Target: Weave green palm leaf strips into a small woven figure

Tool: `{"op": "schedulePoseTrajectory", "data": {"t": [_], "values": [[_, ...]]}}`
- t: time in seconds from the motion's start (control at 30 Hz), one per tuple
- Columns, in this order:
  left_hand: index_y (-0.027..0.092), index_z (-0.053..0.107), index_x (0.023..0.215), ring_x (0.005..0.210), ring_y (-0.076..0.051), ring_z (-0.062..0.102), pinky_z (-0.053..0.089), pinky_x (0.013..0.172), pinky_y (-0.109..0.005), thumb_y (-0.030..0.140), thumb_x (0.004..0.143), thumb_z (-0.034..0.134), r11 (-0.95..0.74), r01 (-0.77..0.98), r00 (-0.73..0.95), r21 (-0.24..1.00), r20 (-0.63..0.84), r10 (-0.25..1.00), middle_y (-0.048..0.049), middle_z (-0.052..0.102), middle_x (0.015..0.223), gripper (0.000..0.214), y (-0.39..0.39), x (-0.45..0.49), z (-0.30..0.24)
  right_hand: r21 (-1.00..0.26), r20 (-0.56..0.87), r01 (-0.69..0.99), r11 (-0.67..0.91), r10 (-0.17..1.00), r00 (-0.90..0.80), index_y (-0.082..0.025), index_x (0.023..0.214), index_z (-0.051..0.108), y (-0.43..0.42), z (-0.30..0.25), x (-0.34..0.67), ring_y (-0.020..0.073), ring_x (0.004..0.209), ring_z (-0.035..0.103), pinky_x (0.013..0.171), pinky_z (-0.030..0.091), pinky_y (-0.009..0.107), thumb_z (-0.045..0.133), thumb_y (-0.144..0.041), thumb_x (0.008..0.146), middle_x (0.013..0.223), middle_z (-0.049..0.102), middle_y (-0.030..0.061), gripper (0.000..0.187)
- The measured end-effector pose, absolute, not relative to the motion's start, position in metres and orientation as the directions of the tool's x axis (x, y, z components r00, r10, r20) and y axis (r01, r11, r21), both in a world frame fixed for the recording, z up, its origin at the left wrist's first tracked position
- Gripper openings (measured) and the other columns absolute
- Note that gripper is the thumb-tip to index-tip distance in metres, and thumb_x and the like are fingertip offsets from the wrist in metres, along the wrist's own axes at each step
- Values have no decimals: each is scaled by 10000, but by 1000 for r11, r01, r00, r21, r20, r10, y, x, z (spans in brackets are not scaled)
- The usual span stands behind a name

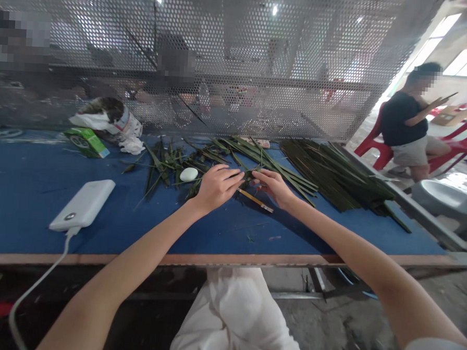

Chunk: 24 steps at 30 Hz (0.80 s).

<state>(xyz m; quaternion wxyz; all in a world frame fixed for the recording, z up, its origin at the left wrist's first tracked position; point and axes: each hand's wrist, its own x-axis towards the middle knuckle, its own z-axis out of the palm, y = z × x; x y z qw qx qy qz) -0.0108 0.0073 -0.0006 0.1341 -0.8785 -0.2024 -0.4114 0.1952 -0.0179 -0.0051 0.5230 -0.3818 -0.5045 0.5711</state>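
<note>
My left hand [220, 187] and my right hand [274, 187] meet above the blue table, fingertips closed around a small piece of green leaf [248, 178]. Its shape is mostly hidden by my fingers. Just below it lies a thin yellow craft knife [255, 200], its far end close to my left fingertips. A smooth white oval object [188, 174] sits left of my left hand. Short leaf scraps [161, 163] are scattered beyond that. Long green leaf strips [273, 166] spread out behind my right hand.
A stack of dark leaves [335, 175] covers the table's right side. On the left are a white power bank [83, 205] with its cable, a green box [86, 142] and a plastic bag [118, 124]. A perforated metal screen [240, 55] closes the back. One person [406, 116] sits at right.
</note>
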Motion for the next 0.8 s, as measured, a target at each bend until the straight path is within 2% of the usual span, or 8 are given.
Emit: {"op": "schedulePoseTrajectory", "data": {"t": [0.1, 0.17, 0.27, 0.37, 0.5, 0.63, 0.7, 0.8], "values": [[212, 730, 1007, 893, -207, 680, 523, 842, -391, 275, 911, 574, -881, 467, 482, 82, 812, 331, -84, 737, 982, 194, 3, -7, -1, -977, 103, -204, 66, 979, -176, -186, 791, 682, -17, -6, 196, 125, 753, 594, 626, 458, 213, 794, -476, 659, 795, 620, 16, 338], [211, 728, 1005, 849, -199, 684, 540, 799, -359, 321, 896, 600, -855, 439, 385, 277, 801, 457, -74, 739, 931, 201, 1, -4, -2, -978, 102, -196, 64, 977, -187, -188, 806, 689, -17, -8, 197, 126, 753, 595, 624, 462, 210, 791, -477, 664, 809, 630, 20, 338], [191, 727, 972, 687, -179, 678, 565, 672, -313, 403, 833, 667, -731, 309, 310, 608, 662, 682, -62, 733, 835, 261, 1, -3, -1, -979, 99, -196, 60, 976, -193, -194, 863, 698, -16, -8, 197, 132, 763, 602, 624, 471, 213, 790, -474, 662, 841, 644, 27, 357], [159, 728, 857, 561, -160, 642, 557, 577, -295, 420, 767, 722, -543, 188, 329, 818, 468, 820, -61, 719, 759, 276, 4, -3, -1, -983, 103, -173, 69, 975, -199, -197, 893, 695, -17, -9, 197, 138, 775, 608, 629, 481, 228, 771, -481, 673, 878, 650, 35, 368], [147, 723, 817, 516, -141, 610, 549, 559, -289, 398, 723, 756, -397, 138, 333, 907, 335, 881, -57, 706, 720, 271, 10, -5, 0, -989, 150, -44, 144, 971, -187, -189, 892, 667, -16, -9, 196, 158, 795, 615, 670, 499, 269, 733, -525, 698, 868, 639, 42, 393], [144, 722, 811, 517, -134, 609, 549, 567, -285, 366, 716, 758, -404, 145, 290, 903, 351, 890, -61, 711, 734, 244, 13, -7, -2, -914, 399, 138, 381, 906, 141, -213, 1132, 572, -14, -7, 199, 208, 972, 598, 828, 498, 343, 576, -628, 817, 1056, 606, 96, 522], [143, 722, 805, 518, -137, 613, 548, 563, -287, 362, 727, 745, -433, 175, 275, 884, 378, 884, -66, 713, 746, 234, 13, -7, -2, -797, 593, 340, 500, 755, 279, -227, 1259, 495, -16, -1, 203, 238, 1115, 542, 949, 447, 401, 468, -623, 892, 1187, 547, 126, 541], [149, 726, 801, 514, -142, 611, 544, 568, -292, 375, 748, 725, -501, 226, 295, 836, 431, 853, -65, 710, 737, 232, 10, -6, -2, -529, 790, 633, 565, 600, 125, -228, 1258, 534, -24, 8, 207, 300, 1262, 436, 1051, 342, 496, 502, -527, 918, 1283, 495, 141, 455]]}}
